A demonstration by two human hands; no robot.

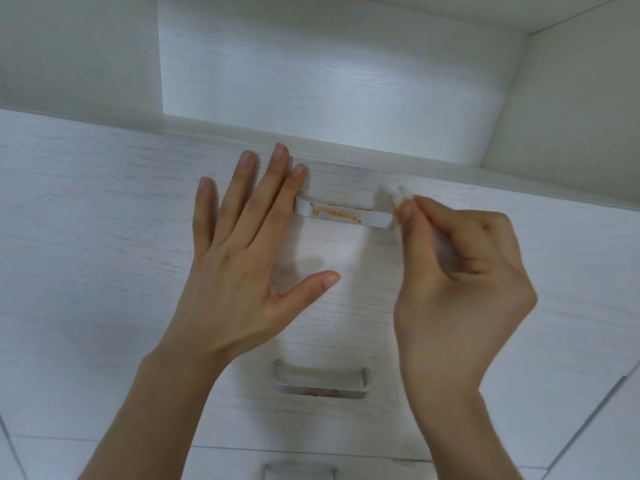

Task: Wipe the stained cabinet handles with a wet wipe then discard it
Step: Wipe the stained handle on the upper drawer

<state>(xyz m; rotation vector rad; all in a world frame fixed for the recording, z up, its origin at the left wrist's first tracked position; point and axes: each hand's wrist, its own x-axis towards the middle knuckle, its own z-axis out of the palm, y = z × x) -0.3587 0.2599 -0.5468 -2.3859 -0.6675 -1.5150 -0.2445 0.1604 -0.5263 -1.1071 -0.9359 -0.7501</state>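
The top drawer's metal handle [346, 213] carries orange stains along its left and middle part. My right hand [460, 271] pinches a small white wet wipe [398, 199] at the handle's right end. Flat against the white drawer front [104, 202] lies my left hand [242, 251], fingers straight, the index fingertip beside the handle's left end. A second handle [320, 384] on the drawer below shows a small orange stain on its lower bar. A third handle [298, 471] is partly cut off at the bottom edge.
Above the drawers is an open white shelf recess [329, 74] with side walls. Pale floor tiles [606, 427] show at the lower right and lower left.
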